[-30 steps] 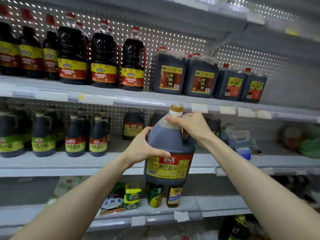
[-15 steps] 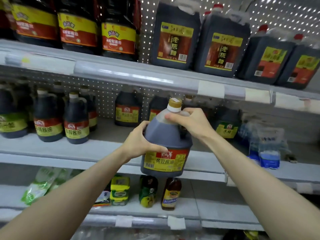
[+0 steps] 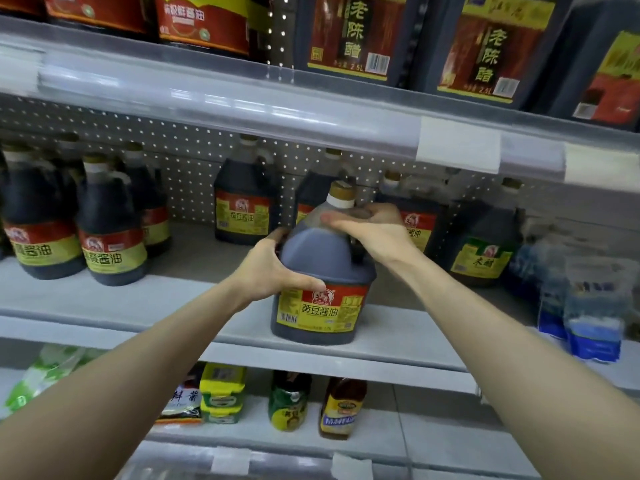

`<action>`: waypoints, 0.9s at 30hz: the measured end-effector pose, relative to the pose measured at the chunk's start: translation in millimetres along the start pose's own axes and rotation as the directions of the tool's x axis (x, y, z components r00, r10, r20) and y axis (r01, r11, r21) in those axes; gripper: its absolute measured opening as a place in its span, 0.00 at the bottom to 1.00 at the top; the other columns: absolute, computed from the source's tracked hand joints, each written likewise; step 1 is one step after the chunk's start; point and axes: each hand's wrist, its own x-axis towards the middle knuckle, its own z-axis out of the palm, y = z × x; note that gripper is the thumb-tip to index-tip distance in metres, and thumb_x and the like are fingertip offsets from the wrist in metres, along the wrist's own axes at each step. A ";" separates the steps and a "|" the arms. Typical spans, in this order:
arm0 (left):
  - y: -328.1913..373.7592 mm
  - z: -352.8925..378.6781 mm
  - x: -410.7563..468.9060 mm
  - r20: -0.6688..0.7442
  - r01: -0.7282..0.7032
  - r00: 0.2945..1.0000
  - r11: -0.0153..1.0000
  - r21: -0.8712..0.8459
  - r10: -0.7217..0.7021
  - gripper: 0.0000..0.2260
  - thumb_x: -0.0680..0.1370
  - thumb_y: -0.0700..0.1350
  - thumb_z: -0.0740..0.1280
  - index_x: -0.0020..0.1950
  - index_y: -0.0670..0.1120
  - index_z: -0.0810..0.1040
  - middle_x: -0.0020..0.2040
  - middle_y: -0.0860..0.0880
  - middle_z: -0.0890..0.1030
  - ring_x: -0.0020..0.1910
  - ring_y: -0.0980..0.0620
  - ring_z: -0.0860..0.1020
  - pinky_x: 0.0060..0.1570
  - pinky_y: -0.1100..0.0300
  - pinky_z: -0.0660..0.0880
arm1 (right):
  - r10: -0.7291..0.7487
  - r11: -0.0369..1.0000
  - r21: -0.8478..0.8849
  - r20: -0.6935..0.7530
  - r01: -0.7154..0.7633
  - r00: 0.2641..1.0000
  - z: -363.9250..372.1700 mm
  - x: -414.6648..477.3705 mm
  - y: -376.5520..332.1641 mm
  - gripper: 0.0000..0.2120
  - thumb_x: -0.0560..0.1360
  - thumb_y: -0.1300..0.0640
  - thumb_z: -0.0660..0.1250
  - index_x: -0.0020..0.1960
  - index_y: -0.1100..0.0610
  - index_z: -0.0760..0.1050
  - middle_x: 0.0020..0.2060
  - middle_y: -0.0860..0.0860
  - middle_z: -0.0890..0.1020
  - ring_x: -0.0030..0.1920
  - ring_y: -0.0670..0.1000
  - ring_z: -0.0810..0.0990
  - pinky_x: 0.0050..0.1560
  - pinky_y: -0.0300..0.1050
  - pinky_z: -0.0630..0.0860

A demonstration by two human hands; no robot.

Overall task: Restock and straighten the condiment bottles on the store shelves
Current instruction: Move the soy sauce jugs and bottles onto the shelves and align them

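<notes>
A large dark soy sauce jug (image 3: pixel 322 268) with a tan cap and a yellow-and-red label is at the front edge of the middle shelf (image 3: pixel 398 341); whether its base touches the shelf is unclear. My left hand (image 3: pixel 270 271) grips its left side, thumb across the front above the label. My right hand (image 3: pixel 374 230) holds the jug's shoulder and handle just below the cap. Matching jugs stand behind it: one (image 3: pixel 242 206) at the back left, others partly hidden by my right hand.
Several similar jugs (image 3: pixel 107 230) crowd the shelf's left end. A green-labelled jug (image 3: pixel 485 244) and blue-white bags (image 3: pixel 588 323) sit to the right. Big vinegar jugs (image 3: pixel 353 32) fill the upper shelf (image 3: pixel 242 98). Small bottles (image 3: pixel 341 407) and packets stand on the lower shelf.
Both hands have carried the jug forward and up from in front of the shelf edge to the middle shelf's front. The view has moved closer to the shelves.
</notes>
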 end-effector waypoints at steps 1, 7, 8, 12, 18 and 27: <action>-1.7 0.5 3.6 0.000 0.001 1.000 1.000 -0.003 -0.001 0.38 0.57 0.43 0.84 0.64 0.47 0.71 0.52 0.55 0.80 0.49 0.60 0.80 0.38 0.67 0.78 | -0.001 1.000 0.004 -0.004 0.001 1.000 0.8 4.8 1.2 0.18 0.64 0.48 0.79 0.50 0.55 0.83 0.42 0.47 0.85 0.46 0.47 0.82 0.44 0.43 0.77; -12.4 0.7 15.5 0.018 0.022 1.000 0.999 -0.050 -0.021 0.37 0.58 0.41 0.83 0.63 0.49 0.70 0.51 0.53 0.82 0.46 0.59 0.83 0.40 0.64 0.79 | -0.027 1.000 -0.006 -0.038 0.027 0.999 8.0 21.8 15.4 0.11 0.65 0.48 0.78 0.42 0.49 0.79 0.40 0.43 0.83 0.45 0.45 0.82 0.49 0.47 0.78; -14.0 1.1 16.3 0.024 0.023 0.999 0.998 -0.054 -0.022 0.38 0.58 0.43 0.83 0.63 0.50 0.69 0.52 0.53 0.82 0.47 0.58 0.83 0.42 0.62 0.80 | -0.032 0.999 0.011 -0.039 0.032 0.999 8.9 22.6 17.2 0.11 0.65 0.49 0.78 0.42 0.49 0.79 0.41 0.43 0.83 0.46 0.46 0.82 0.51 0.47 0.79; -18.2 2.4 15.6 0.018 0.039 0.999 0.996 -0.082 -0.038 0.43 0.54 0.50 0.83 0.66 0.52 0.68 0.55 0.52 0.81 0.53 0.53 0.81 0.51 0.52 0.81 | -0.044 0.996 0.076 -0.061 0.048 0.997 11.8 20.4 21.9 0.13 0.66 0.50 0.78 0.46 0.49 0.77 0.44 0.43 0.83 0.49 0.47 0.81 0.48 0.42 0.78; -23.0 11.1 2.5 -0.004 0.061 0.998 0.982 -0.178 -0.063 0.38 0.66 0.47 0.78 0.71 0.52 0.65 0.55 0.55 0.79 0.51 0.56 0.80 0.45 0.62 0.80 | 0.008 0.994 0.106 -0.095 0.002 0.995 15.5 -11.1 45.4 0.31 0.70 0.46 0.74 0.69 0.49 0.67 0.53 0.44 0.78 0.47 0.41 0.77 0.39 0.34 0.74; -15.5 21.3 -23.3 -0.039 0.136 0.987 0.944 -0.299 -0.154 0.29 0.81 0.52 0.62 0.78 0.58 0.52 0.62 0.54 0.74 0.45 0.64 0.75 0.32 0.66 0.74 | 0.213 0.954 0.226 -0.049 -0.197 0.976 30.7 -43.1 71.2 0.41 0.75 0.43 0.67 0.79 0.48 0.48 0.72 0.50 0.68 0.66 0.53 0.74 0.55 0.46 0.75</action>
